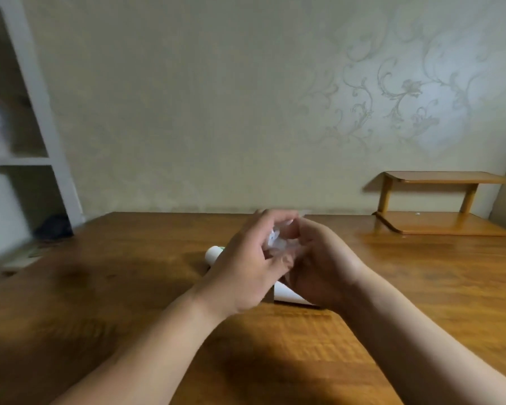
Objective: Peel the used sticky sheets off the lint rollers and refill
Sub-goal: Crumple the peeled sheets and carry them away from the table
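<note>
Above the wooden table (129,287), the left hand (246,267) and right hand (319,258) together clutch a crumpled sticky sheet (276,242). A white roll (287,295) lies beneath them.

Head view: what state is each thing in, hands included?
Crumpled whitish sheet: balled up, held between left hand and right hand.
Left hand: fingers curled round the sheet.
Right hand: fingers curled round the sheet.
White roll with green end: lying on the brown wooden table, partly behind left hand.
Second white roll: lying beneath the hands.
Small wooden two-tier shelf: standing upright.
</note>
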{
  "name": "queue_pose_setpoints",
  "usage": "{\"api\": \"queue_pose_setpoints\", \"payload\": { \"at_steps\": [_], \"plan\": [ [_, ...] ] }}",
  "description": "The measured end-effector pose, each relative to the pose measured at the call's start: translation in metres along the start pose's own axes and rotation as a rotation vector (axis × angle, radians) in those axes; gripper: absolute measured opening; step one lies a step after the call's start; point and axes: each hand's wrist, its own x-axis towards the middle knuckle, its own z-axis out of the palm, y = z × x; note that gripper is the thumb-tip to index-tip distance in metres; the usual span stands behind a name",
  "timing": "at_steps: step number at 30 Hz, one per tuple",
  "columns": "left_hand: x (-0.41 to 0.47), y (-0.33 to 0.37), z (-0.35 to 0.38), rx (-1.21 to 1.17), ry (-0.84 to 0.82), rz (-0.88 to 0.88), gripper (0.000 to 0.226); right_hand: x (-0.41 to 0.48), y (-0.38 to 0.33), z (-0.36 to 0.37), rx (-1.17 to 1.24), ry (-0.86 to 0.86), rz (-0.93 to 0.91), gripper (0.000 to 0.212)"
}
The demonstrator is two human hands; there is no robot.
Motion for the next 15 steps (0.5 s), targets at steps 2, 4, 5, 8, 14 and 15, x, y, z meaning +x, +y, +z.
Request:
{"api": "queue_pose_setpoints", "payload": {
  "at_steps": [2,4,5,8,14,15],
  "plan": [
    [-0.017,0.009,-0.004,0.146,-0.011,0.037,0.043,-0.014,0.006,0.009,0.114,-0.066,0.053,0.029],
    [-0.034,0.017,-0.012,0.250,0.036,0.048,0.034,-0.026,0.011,0.021,0.167,-0.161,0.068,0.038],
    [-0.044,0.020,-0.018,0.265,0.077,0.041,0.028,-0.032,0.015,0.028,0.173,-0.214,0.080,0.040],
    [-0.072,0.027,-0.041,0.208,0.262,-0.078,0.015,-0.046,0.028,0.051,0.160,-0.330,0.139,0.053],
    [-0.106,0.028,-0.100,-0.104,0.702,-0.364,0.014,-0.051,0.055,0.111,-0.229,-0.102,0.108,0.033],
    [-0.107,0.029,-0.113,-0.204,0.775,-0.423,0.018,-0.050,0.060,0.121,-0.349,-0.025,0.045,0.028]
  ]
}}
